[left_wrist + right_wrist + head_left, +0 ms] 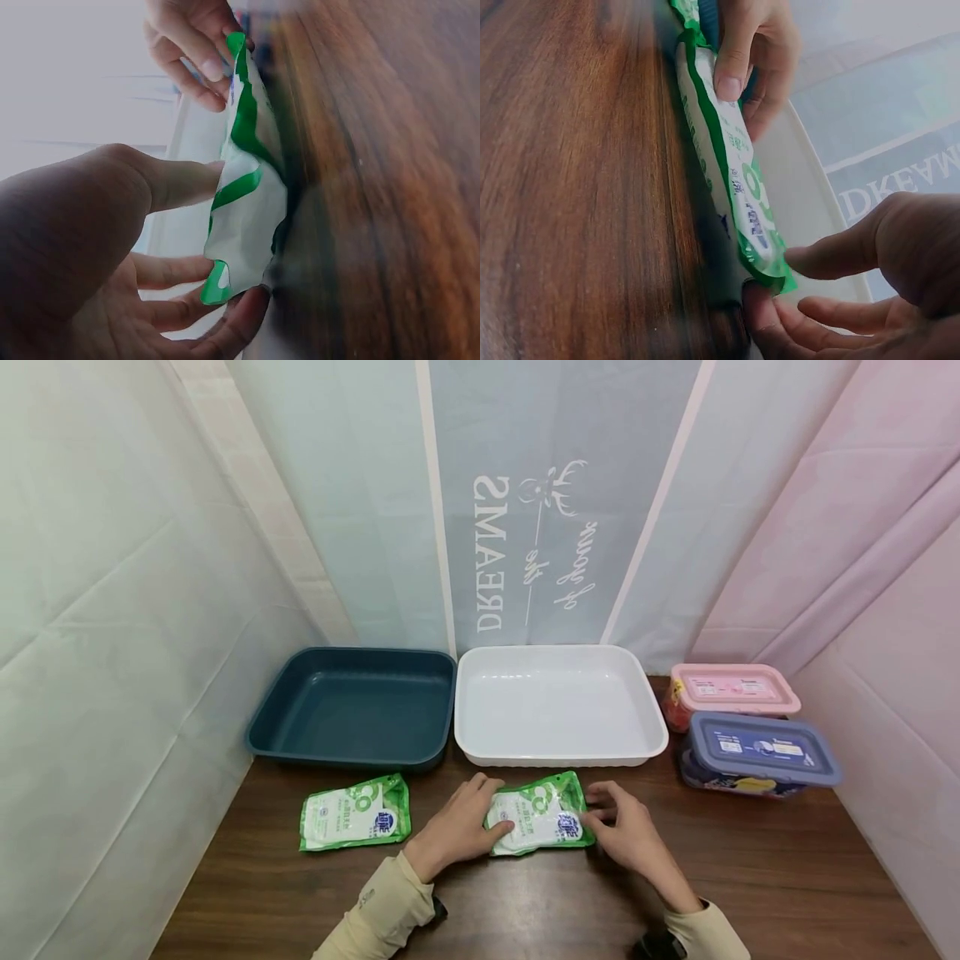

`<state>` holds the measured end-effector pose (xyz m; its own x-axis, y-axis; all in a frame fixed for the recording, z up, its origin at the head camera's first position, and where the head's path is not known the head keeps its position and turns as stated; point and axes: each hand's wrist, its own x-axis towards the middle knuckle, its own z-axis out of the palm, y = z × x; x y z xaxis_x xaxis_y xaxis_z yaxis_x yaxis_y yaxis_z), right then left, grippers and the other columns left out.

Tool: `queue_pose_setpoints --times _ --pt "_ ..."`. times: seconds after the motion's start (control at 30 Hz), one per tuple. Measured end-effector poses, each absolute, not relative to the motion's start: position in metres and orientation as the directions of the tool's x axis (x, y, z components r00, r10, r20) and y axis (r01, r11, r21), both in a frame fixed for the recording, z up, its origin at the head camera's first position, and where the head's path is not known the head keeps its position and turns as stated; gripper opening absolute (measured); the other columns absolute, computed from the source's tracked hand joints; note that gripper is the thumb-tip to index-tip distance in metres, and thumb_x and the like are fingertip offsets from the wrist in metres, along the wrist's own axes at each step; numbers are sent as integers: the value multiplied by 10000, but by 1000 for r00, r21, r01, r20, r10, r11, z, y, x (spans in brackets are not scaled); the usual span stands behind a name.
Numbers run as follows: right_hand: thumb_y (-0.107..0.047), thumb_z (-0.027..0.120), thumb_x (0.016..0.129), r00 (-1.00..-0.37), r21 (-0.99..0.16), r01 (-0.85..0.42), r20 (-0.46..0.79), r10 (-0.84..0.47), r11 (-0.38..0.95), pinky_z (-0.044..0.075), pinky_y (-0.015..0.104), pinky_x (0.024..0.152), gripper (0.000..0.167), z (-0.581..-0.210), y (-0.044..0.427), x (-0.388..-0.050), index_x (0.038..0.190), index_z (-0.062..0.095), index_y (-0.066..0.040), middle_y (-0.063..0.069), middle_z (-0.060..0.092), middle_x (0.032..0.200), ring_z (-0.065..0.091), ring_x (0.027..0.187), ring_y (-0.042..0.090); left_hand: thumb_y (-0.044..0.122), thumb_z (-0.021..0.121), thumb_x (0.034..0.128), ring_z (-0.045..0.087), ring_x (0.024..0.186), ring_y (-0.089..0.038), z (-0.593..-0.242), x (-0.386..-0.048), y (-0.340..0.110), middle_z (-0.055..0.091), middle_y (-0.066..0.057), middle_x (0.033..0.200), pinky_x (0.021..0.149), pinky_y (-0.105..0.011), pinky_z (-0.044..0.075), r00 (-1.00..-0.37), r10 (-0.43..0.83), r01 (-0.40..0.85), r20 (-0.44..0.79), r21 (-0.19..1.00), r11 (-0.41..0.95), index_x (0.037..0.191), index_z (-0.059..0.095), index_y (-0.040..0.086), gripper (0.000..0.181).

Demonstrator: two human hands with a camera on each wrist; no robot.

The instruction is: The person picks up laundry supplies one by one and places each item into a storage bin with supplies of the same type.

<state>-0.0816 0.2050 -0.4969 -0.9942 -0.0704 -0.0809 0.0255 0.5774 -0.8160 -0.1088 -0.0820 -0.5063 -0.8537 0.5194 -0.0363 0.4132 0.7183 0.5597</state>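
Observation:
A green and white pouch [534,814] lies in front of the white tray, between both hands. My left hand [461,827] grips its left end, thumb on top and fingers around the far edge; the left wrist view shows this hand [150,255] with fingers under the pouch [247,202]. At the right end, my right hand [626,831] has thumb and fingers at the edge; in the right wrist view the hand [855,277] pinches the corner of the pouch [731,157]. A second similar pouch [356,814] lies flat to the left, touched by neither hand.
A dark teal tray [352,758] stands at the back left, beside the white tray [561,760]. At the right are a pink-lidded box [733,689] and, in front of it, a blue-lidded box [763,752]. Curtains [525,527] hang behind.

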Motion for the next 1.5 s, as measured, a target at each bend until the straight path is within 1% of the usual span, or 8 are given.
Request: queue_pose_setpoints --times 0.27,0.47,0.57,0.77,1.0,1.2,1.4,1.5 --pt "122 694 905 -991 -847 5 -74 -108 531 605 248 761 335 -497 208 -83 1234 705 57 204 765 1139 745 939 242 423 730 1016 578 1379 -335 -503 -108 -83 633 -151 1456 1081 -500 539 -848 501 274 -175 664 696 1474 591 35 617" --pt "142 668 909 -983 -866 -54 -41 -178 497 615 268 797 355 -491 212 -85 1258 695 80 238 750 1165 756 972 278 363 732 1020 690 972 -125 -495 -112 -86 734 -61 1151 881 -315 573 -803 559 234 -207 753 615 1299 690 45 425" --pt "139 660 912 -978 -877 -59 -45 -204 477 601 251 777 361 -486 213 -86 1266 692 76 242 744 1176 760 977 278 324 725 1022 657 967 -101 -491 -113 -88 725 -38 1118 891 -309 551 -788 578 206 -211 795 571 1241 707 64 340" --pt "129 648 920 -970 -897 -71 -39 -239 435 597 241 791 371 -475 214 -86 1284 688 72 224 743 1163 739 993 251 255 706 1025 644 1068 -143 -485 -112 -91 705 -67 1214 929 -319 535 -753 618 123 -226 874 470 1311 684 51 352" --pt "33 706 978 -967 -915 -95 -9 -255 391 604 248 806 315 -468 212 -90 1292 693 63 232 740 1201 748 996 225 120 676 1010 705 1131 -230 -481 -110 -93 698 -208 1329 890 -299 558 -738 623 -16 -258 930 366 1372 619 -36 397" --pt "-50 735 1003 -972 -929 -132 52 -230 345 597 225 837 302 -468 209 -93 1293 709 31 215 748 1206 727 1018 113 68 637 1025 728 983 -176 -478 -109 -98 672 -242 1377 819 -261 572 -734 636 -102 -238 965 243 1448 561 -54 447" --pt "-52 736 1007 -974 -959 -165 122 -188 231 579 168 918 347 -472 202 -97 1333 677 54 268 731 1276 714 1099 18 154 640 1056 631 1332 -344 -474 -105 -104 571 -228 1529 994 -330 562 -765 604 -98 -223 967 233 1531 514 -28 524" --pt "-88 742 1014 -982 -975 -116 83 -172 189 588 176 901 404 -471 197 -98 1377 633 51 290 708 1315 719 1111 14 149 644 1054 674 1252 -280 -472 -103 -105 613 -206 1487 957 -303 558 -773 601 -96 -203 974 206 1515 534 -1 498"
